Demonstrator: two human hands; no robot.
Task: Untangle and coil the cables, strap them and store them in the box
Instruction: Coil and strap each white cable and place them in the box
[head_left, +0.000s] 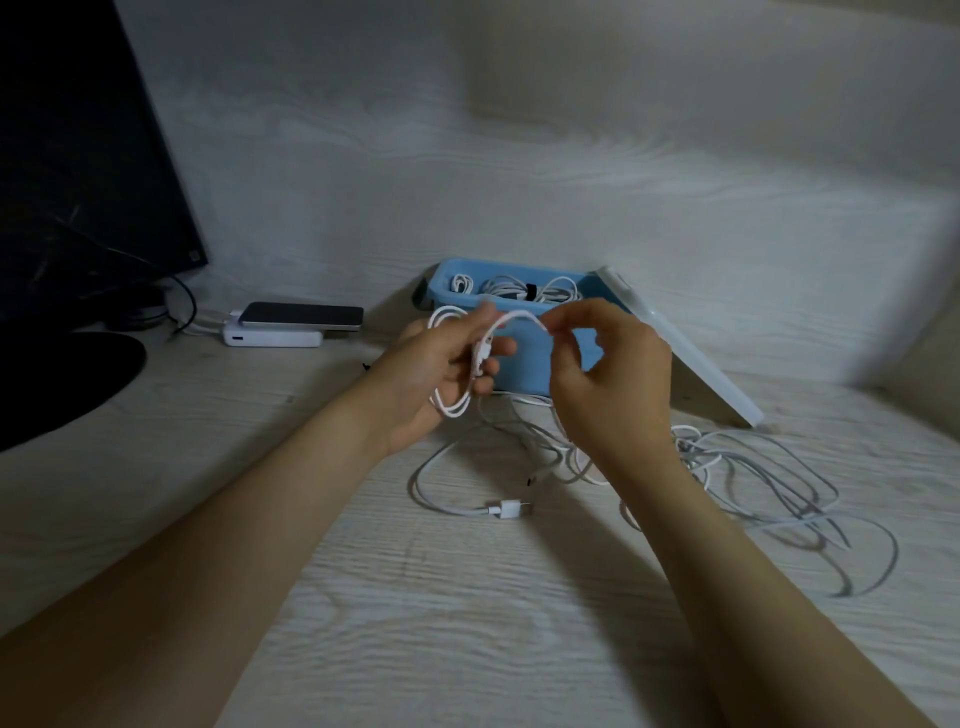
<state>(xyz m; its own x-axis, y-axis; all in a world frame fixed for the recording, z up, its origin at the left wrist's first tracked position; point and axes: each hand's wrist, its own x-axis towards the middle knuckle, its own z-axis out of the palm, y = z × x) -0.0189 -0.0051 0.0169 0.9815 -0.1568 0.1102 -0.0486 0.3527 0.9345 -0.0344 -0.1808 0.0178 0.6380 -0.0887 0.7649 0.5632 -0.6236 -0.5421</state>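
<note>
My left hand (431, 374) holds a small coil of white cable (457, 405) in front of the blue box (524, 364). My right hand (608, 369) pinches the same cable's loose strand near the top of the coil. Inside the box lie coiled white cables (519, 288), one with a black strap. On the desk below my hands a loose white cable with a USB plug (509, 509) curls, and a tangle of white and grey cables (769, 483) spreads to the right.
The box's white lid (691, 353) leans against its right side. A phone (304, 316) rests on a white power bank (272, 338) at the left, beside a dark monitor (78, 156) and its round base (57, 384).
</note>
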